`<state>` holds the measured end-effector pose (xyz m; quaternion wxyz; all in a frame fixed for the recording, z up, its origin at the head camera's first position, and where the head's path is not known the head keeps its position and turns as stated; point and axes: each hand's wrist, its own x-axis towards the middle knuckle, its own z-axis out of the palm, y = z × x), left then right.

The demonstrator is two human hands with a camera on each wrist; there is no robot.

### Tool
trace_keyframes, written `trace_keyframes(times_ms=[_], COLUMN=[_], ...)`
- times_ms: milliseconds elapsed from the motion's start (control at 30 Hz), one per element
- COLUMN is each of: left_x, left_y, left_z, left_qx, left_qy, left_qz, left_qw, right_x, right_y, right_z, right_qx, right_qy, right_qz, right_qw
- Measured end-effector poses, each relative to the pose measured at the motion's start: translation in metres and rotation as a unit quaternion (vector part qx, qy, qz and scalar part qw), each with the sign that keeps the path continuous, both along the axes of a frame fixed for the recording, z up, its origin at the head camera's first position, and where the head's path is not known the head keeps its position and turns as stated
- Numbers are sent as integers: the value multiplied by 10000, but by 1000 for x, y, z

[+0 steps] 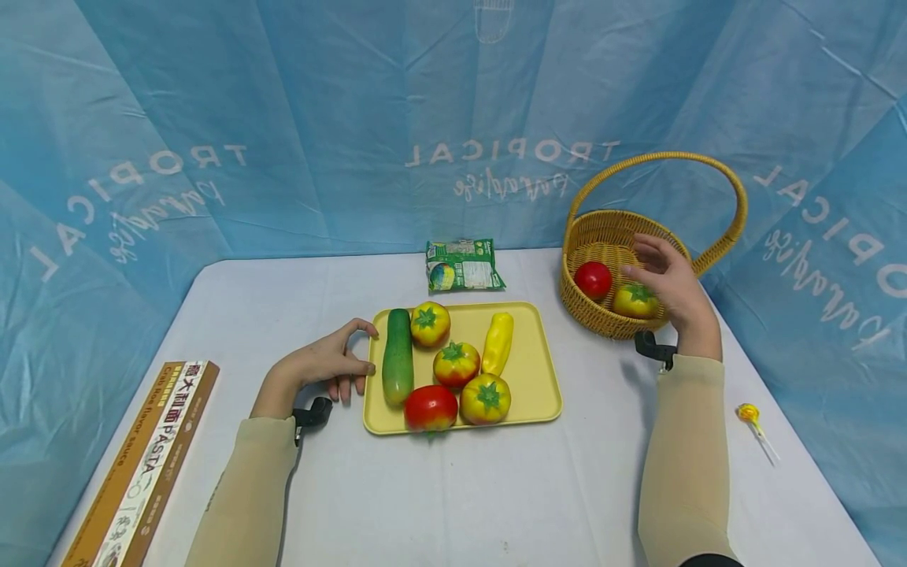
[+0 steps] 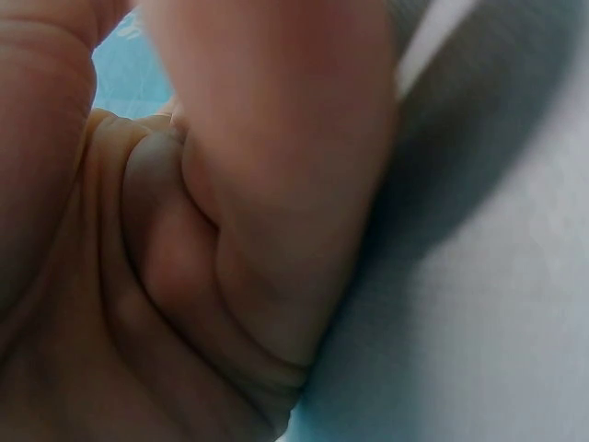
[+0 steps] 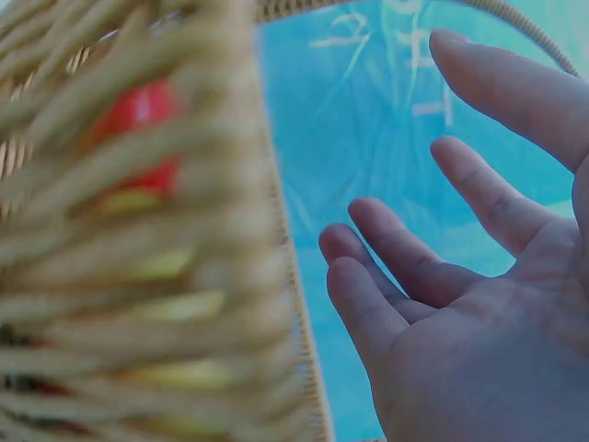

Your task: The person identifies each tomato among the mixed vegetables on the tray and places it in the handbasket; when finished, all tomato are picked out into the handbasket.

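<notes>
My left hand (image 1: 322,362) is at the left rim of the yellow tray (image 1: 534,394), thumb tip and index fingertip apart at the edge, the other fingers bent below them. In the left wrist view the curled fingers (image 2: 276,184) fill much of the picture. On the tray lie a green cucumber (image 1: 398,358), a yellow pepper-like vegetable (image 1: 498,343), a red tomato (image 1: 431,408) and several yellow-red tomatoes (image 1: 485,399). My right hand (image 1: 669,283) hovers over the right side of the wicker basket (image 1: 602,319), fingers spread and holding nothing. Inside are a red tomato (image 1: 593,280) and a yellow-green one (image 1: 635,302).
Behind the tray lies a green snack packet (image 1: 464,265). A long pasta box (image 1: 142,465) lies at the left edge of the table, a yellow lollipop (image 1: 749,413) at the right. The basket's tall handle (image 1: 659,157) arches above it, near the blue curtain (image 1: 340,118).
</notes>
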<state>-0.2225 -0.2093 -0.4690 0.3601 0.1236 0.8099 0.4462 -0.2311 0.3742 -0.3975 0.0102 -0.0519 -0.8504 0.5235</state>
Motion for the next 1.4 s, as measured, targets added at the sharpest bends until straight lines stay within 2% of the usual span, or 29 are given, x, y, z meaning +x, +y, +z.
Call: trace_keyframes(times_ms=[333,533,733,933,1167,1400], left_x=[-1,-2,-2,-2,-2,-2], left_y=[-1,-1,-1,-1,-1,-1], left_z=[-2,-1,-1,-1,0,-1], left_qx=[40,45,66,30,-27,-16], left_qy=[-31,-26,-10,-35,-60,-54], left_qz=[14,24,24,35,55,34], left_qw=[10000,10000,10000,10000,10000,10000], right_x=[4,7,8,8,5,-1], right_y=[-27,-52,-75,-97,-127,-148], right_z=[24,36,41,40,29,12], right_qx=[13,-286,-623,-651,-667,-507], right_qy=[397,645,575,429,72,-411], right_qz=[387,894,1484,2113,3005,3572], right_qw=[9985,9935,9853,9743,9514,9318])
